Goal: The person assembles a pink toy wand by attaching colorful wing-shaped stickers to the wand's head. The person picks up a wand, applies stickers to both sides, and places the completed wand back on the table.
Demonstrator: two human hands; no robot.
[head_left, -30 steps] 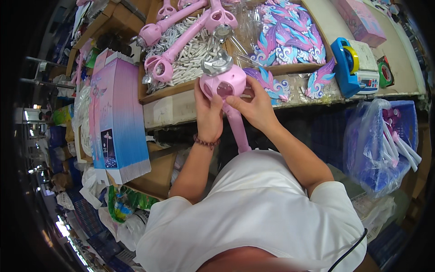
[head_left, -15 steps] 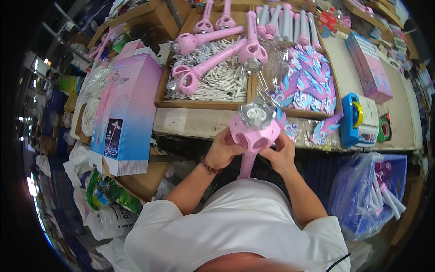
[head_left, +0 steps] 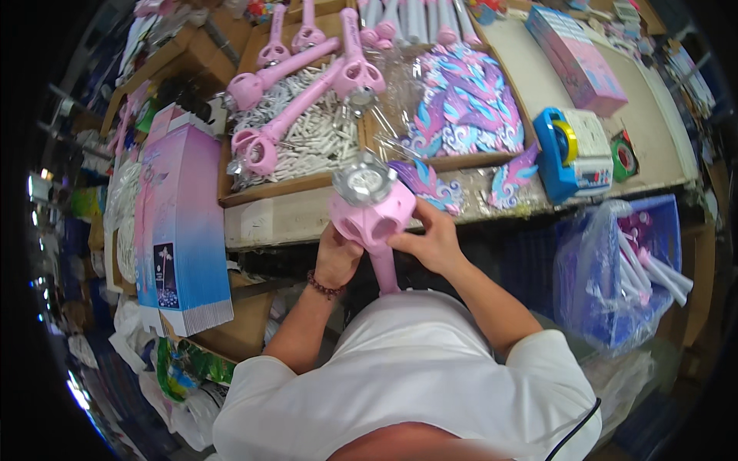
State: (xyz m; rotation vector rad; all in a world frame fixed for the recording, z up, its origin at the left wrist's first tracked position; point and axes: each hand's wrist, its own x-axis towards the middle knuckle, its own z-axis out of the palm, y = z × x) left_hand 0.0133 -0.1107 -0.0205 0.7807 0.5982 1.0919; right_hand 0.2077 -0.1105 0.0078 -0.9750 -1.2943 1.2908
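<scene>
Between my two hands a pink toy wand (head_left: 384,269) is held upright in front of my body, its handle pointing down toward my shirt. Its round head has large openings, and a silvery round fitting (head_left: 364,184) sits on top. My left hand (head_left: 338,257) is closed around the left of the head's base. On the other side my right hand (head_left: 432,240) grips it, thumb pressed near the lower edge. Just beyond the right hand, purple and blue wing-shaped pieces (head_left: 430,188) lie on the table edge, and another wing-shaped piece (head_left: 513,178) rests farther right.
A divided cardboard tray (head_left: 288,187) holds small white parts, several pink wands and a heap of wing-shaped pieces. Flattened printed boxes (head_left: 184,223) stand at left. At right are a blue tape dispenser (head_left: 555,157), a green tape roll (head_left: 623,156), a printed box (head_left: 576,65) and a blue crate (head_left: 611,326).
The view has shifted, so the table's things sit farther left and the wand appears farther left too. Both hands keep their hold on it.
</scene>
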